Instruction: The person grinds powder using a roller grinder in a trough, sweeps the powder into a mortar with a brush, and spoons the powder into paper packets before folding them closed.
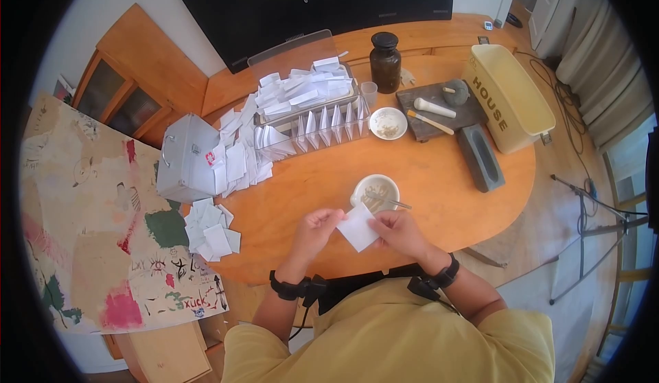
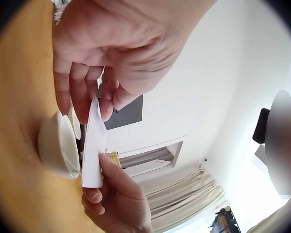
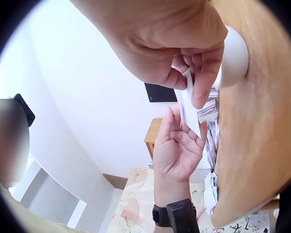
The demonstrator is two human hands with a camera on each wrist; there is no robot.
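We find the left hand [image 1: 318,230] and right hand [image 1: 401,232] pinching opposite sides of the folded white paper packet [image 1: 357,229], just nearside of the round white ceramic bowl [image 1: 376,180], and advise light, even pressure to keep edges aligned.

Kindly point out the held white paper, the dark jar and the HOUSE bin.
White paper [image 1: 357,229], head view: middle of its face.
Dark jar [image 1: 386,70], head view: middle of its body.
HOUSE bin [image 1: 489,103], head view: its lettered wall.
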